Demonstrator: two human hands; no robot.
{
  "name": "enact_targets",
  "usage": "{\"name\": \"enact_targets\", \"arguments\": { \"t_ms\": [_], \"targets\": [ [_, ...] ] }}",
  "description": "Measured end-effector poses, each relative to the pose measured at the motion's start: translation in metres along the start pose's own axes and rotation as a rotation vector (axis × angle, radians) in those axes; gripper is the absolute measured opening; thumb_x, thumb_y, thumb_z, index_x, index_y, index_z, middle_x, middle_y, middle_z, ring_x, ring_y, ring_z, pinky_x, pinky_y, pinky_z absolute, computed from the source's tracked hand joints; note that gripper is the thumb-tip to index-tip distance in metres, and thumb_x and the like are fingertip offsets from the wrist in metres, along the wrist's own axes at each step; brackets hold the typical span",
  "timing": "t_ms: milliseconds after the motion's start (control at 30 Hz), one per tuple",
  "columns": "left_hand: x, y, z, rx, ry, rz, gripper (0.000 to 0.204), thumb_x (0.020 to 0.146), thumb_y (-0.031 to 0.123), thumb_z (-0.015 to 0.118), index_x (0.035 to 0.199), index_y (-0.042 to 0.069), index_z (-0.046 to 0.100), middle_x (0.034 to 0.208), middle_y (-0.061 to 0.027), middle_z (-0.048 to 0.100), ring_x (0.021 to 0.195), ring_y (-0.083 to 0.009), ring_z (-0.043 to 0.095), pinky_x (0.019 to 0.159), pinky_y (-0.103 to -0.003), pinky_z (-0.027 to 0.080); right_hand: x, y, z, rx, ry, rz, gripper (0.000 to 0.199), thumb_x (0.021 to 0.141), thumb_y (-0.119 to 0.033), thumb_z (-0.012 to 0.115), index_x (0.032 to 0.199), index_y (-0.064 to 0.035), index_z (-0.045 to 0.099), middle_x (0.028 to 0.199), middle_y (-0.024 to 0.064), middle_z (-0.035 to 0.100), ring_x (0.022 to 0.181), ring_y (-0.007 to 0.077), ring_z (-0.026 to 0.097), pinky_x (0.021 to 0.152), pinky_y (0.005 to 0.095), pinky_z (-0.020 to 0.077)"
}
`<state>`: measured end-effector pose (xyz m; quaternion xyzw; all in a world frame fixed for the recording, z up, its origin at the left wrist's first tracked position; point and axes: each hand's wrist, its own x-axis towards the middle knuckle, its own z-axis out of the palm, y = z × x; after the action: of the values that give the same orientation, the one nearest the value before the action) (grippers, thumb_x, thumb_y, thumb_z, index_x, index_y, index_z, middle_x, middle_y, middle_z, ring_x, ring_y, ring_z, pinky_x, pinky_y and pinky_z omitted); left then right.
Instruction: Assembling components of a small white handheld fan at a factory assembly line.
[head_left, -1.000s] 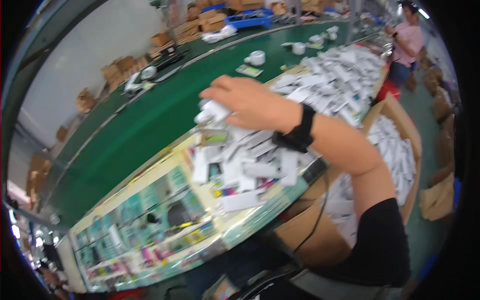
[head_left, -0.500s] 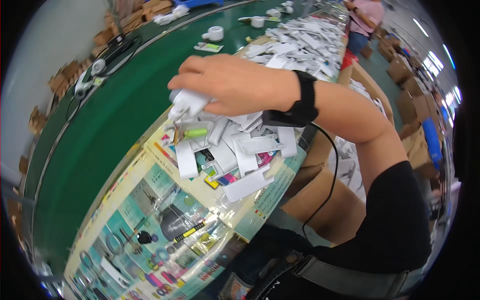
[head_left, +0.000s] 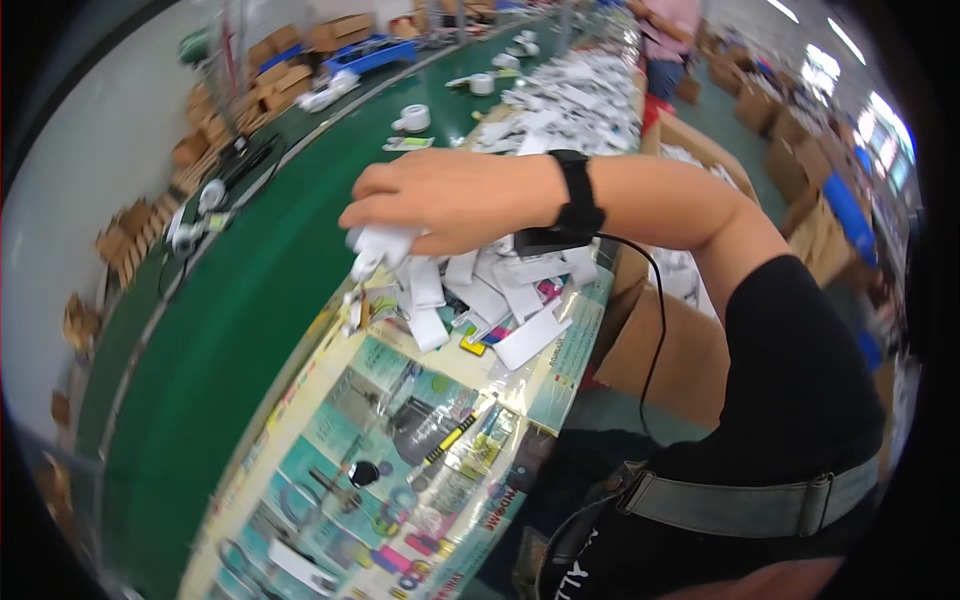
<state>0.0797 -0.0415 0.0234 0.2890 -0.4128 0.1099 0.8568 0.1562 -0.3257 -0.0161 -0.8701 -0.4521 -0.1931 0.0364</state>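
Observation:
My right hand (head_left: 440, 197) reaches in from the right over the worktable, its fingers closed around a white plastic part (head_left: 384, 246) with short prongs at its lower end. The hand hides most of that part. Below and beside it lies a loose heap of flat white plastic covers (head_left: 528, 338). A small white piece (head_left: 352, 312) lies by the table's left edge under the held part. On my right wrist is a black strap (head_left: 577, 200), with a black cable running down from it. My left hand is out of view.
A green conveyor belt (head_left: 265, 320) runs along the left. A black and yellow tool (head_left: 450, 440), a shiny black knob (head_left: 363, 474) and a white strip (head_left: 300, 566) lie on the printed table cover. Cardboard boxes (head_left: 668, 350) stand at right; a person (head_left: 670, 25) stands far off.
The view has shifted, so the table and heap appear moved. My right hand still holds the white plastic part above the heap's left end, slightly lower in the picture.

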Motion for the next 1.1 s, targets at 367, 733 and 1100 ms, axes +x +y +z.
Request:
{"name": "enact_targets", "arguments": {
  "t_ms": [367,733,1100],
  "targets": [
    [-0.048,0.066,-0.002,0.130,0.262,0.466,0.055,0.090,0.037,0.044,0.132,0.002,0.039,0.132,-0.0185,0.043,0.116,-0.0299,0.047,0.104,-0.038,0.032,0.003,-0.044,-0.015,-0.017,-0.099,0.044,0.063,0.063,-0.005,0.065,0.123,-0.0069,0.045,0.109,0.0164,0.050,0.095,0.0347,0.053,0.079,0.0404,0.0447],
    [-0.015,0.114,0.019,0.375,0.096,0.127,0.053,0.091,0.034,0.043,0.131,0.000,0.040,0.130,-0.0190,0.045,0.116,-0.0296,0.048,0.104,-0.038,0.033,-0.014,-0.085,0.024,0.292,-0.071,0.246,0.055,0.066,-0.009,0.063,0.119,-0.0027,0.048,0.108,0.0191,0.052,0.098,0.0355,0.051,0.083,0.0405,0.0439],
    [-0.020,0.075,0.040,0.439,0.159,0.471,0.051,0.092,0.032,0.042,0.130,-0.002,0.041,0.129,-0.0195,0.046,0.116,-0.0293,0.048,0.104,-0.037,0.034,-0.005,-0.064,-0.001,0.369,0.081,0.175,0.058,0.070,-0.004,0.064,0.124,-0.0028,0.044,0.111,0.0191,0.046,0.097,0.0368,0.051,0.082,0.0385,0.0451]
  ]
}}
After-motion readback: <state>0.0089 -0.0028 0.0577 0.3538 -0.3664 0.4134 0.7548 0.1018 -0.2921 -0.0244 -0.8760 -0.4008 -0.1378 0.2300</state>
